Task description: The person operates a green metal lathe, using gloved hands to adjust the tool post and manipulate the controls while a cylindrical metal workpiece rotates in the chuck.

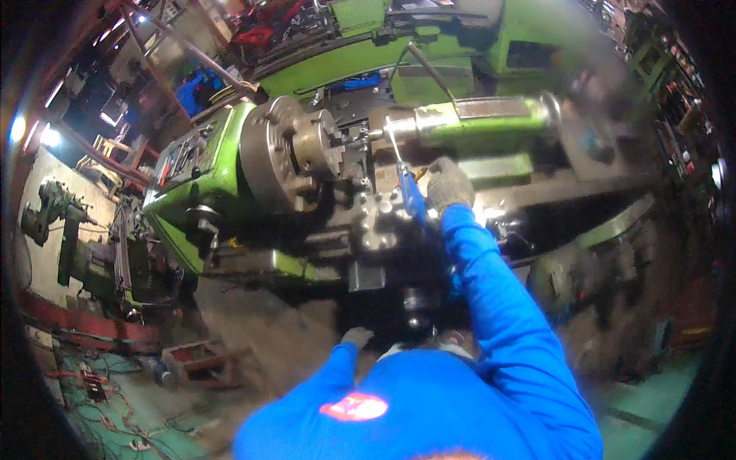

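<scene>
My right hand (450, 184), in a grey work glove, reaches over the lathe's carriage. Its fingers look closed round a blue tool (412, 194) with a long thin metal tip, though part of the grip is hidden. That tip points up and away, in front of the lathe's tailstock (483, 119). To the left is the round metal chuck (314, 146), with its jaws facing the tailstock. Low beside my body hangs my left hand (357, 336), gloved too and away from the machine; its fingers are too small to make out.
The green headstock (215, 165) with levers stands at the left. A metal tool post (378, 221) sits on the carriage below the chuck. Another green machine (360, 61) stands behind. Cables (126, 422) and a reddish metal frame (203, 364) lie on the floor at lower left.
</scene>
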A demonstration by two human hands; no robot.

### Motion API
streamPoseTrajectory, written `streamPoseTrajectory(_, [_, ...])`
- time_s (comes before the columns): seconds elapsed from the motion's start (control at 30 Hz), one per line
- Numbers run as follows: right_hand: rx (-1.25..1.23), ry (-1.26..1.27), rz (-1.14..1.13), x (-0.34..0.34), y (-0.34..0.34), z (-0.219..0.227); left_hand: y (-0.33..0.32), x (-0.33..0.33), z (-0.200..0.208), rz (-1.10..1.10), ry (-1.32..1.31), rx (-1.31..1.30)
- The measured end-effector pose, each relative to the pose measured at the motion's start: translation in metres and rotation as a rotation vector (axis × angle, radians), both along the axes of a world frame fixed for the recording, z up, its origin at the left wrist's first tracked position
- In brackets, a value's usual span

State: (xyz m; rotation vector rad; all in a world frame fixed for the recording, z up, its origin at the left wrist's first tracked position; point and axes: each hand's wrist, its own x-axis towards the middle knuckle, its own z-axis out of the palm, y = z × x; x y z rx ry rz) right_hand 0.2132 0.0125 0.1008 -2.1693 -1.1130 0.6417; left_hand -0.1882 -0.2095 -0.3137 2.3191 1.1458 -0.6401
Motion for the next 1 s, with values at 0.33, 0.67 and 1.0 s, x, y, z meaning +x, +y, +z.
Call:
streamPoseTrajectory(0.33, [-0.028,0.021,0.038,0.001,-0.002,0.007,0.048,-0.005,0.040,0.069,0.160,-0.109])
streamPoseTrajectory(0.67, [0.018,0.030,0.142,0.003,0.001,0.002,-0.028,0.023,-0.022,0.257,0.004,-0.053])
streamPoseTrajectory(1.0, [0.069,0.032,0.062,0.005,0.006,-0.014,-0.004,-0.033,-0.072,1.978,-0.697,-0.511])
